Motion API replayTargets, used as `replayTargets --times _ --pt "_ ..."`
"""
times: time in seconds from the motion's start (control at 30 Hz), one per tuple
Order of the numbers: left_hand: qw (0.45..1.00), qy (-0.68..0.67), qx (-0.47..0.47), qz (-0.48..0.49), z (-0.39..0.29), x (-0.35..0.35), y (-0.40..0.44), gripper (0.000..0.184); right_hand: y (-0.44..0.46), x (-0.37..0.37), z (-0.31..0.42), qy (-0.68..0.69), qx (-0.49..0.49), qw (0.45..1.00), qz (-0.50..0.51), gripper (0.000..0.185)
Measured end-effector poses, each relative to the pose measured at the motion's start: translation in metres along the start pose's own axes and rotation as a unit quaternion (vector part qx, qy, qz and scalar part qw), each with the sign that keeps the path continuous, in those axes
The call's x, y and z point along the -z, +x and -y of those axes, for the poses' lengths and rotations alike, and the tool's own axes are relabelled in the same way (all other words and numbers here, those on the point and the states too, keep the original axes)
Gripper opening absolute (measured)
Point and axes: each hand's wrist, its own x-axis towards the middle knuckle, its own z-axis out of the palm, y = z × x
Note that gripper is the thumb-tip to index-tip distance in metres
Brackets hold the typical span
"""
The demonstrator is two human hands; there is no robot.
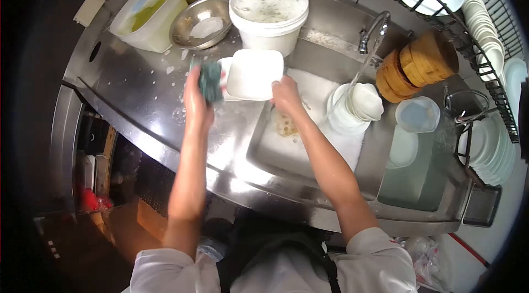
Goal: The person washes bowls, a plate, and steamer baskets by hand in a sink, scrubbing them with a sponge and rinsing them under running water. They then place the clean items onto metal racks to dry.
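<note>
My left hand [196, 96] is closed around a dark green scouring pad [210, 81], slightly blurred, just left of the white dishes. My right hand [286, 95] grips a square white dish [257, 75] by its lower right corner, its hollow side facing me. Another white dish edge [226, 64] shows to its left, partly behind it; whether the two touch I cannot tell. Both hands are above the steel counter [149, 89] and the left edge of the sudsy sink [264, 152]. Below my right hand, a perforated yellowish item [286, 126] lies in the suds.
Behind the dishes stand a white bucket [269, 37], a steel bowl [193, 39] and a plastic tub [157, 31]. A tap [363, 45] runs over stacked white dishes [352, 108]. Wooden buckets [405, 72], a second water-filled basin [410, 185] and racked plates [493, 150] are on the right.
</note>
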Motion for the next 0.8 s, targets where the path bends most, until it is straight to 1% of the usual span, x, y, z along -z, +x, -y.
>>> replayTargets --times 0.03,0.07,0.1,0.13,0.17,0.2,0.27,0.3,0.33,0.37,0.4,0.43,0.47,0.5,0.57,0.6,0.63,0.7,0.73,0.8 --pt "0.998 0.027 -0.005 0.049 -0.016 -0.014 0.021 0.042 0.003 -0.012 0.006 -0.010 0.011 1.000 0.002 0.028" --pt "0.990 0.100 -0.041 0.085 -0.032 -0.037 0.040 0.041 0.004 -0.023 0.012 -0.019 0.022 1.000 0.002 0.028" --pt "0.968 0.184 -0.101 0.139 -0.034 -0.055 0.067 0.046 0.007 -0.032 0.017 -0.028 0.032 0.999 0.001 0.028" --pt "0.913 0.309 -0.221 0.148 -0.028 -0.071 0.101 0.051 0.025 -0.046 0.000 -0.072 0.057 0.996 -0.019 0.029" --pt "0.832 0.411 -0.345 0.138 -0.031 -0.094 0.112 0.055 0.042 -0.059 -0.018 -0.116 0.081 0.989 -0.041 0.030" --pt "0.804 0.459 -0.342 0.161 -0.025 -0.108 0.134 0.053 0.046 -0.065 -0.024 -0.107 0.096 0.987 -0.069 0.030" --pt "0.693 0.609 -0.333 0.196 -0.002 -0.121 0.176 0.055 0.040 -0.061 -0.027 -0.018 0.080 0.993 -0.081 0.032" --pt "0.627 0.675 -0.325 0.212 0.008 -0.126 0.191 0.055 0.026 -0.045 -0.019 0.064 0.049 0.995 -0.066 0.033" --pt "0.601 0.712 -0.273 0.239 0.014 -0.132 0.202 0.053 0.018 -0.028 -0.019 0.145 0.018 0.988 -0.052 0.034" --pt "0.572 0.745 -0.221 0.265 0.020 -0.136 0.213 0.050 0.032 -0.016 -0.054 0.148 0.015 0.985 -0.086 0.034" --pt "0.537 0.775 -0.166 0.289 0.026 -0.136 0.221 0.047 0.050 -0.007 -0.103 0.152 0.010 0.981 -0.119 0.034" --pt "0.501 0.789 -0.135 0.328 0.028 -0.138 0.228 0.051 0.062 0.008 -0.149 0.004 0.003 0.985 -0.175 0.035" --pt "0.464 0.799 -0.104 0.367 0.022 -0.142 0.232 0.054 0.073 0.014 -0.192 -0.146 -0.007 0.963 -0.225 0.035" --pt "0.426 0.804 -0.072 0.409 0.019 -0.146 0.234 0.058 0.088 0.008 -0.229 -0.209 -0.048 0.959 -0.186 0.039" --pt "0.405 0.780 -0.026 0.476 0.015 -0.150 0.228 0.056 0.094 0.004 -0.306 -0.325 -0.153 0.928 -0.099 0.047" --pt "0.433 0.774 -0.062 0.459 0.017 -0.149 0.226 0.056 0.091 0.000 -0.327 -0.380 -0.102 0.919 -0.012 0.053" --pt "0.461 0.767 -0.099 0.434 0.019 -0.147 0.226 0.056 0.083 -0.006 -0.339 -0.366 -0.115 0.923 -0.039 0.048" --pt "0.571 0.729 -0.096 0.365 0.026 -0.142 0.223 0.055 0.071 -0.014 -0.347 -0.342 -0.126 0.926 -0.097 0.039" --pt "0.623 0.704 -0.094 0.328 0.026 -0.141 0.221 0.055 0.065 -0.012 -0.346 -0.290 -0.190 0.937 -0.042 0.034" --pt "0.613 0.688 -0.139 0.361 0.023 -0.141 0.223 0.056 0.060 -0.003 -0.344 -0.367 -0.155 0.917 0.002 0.030"
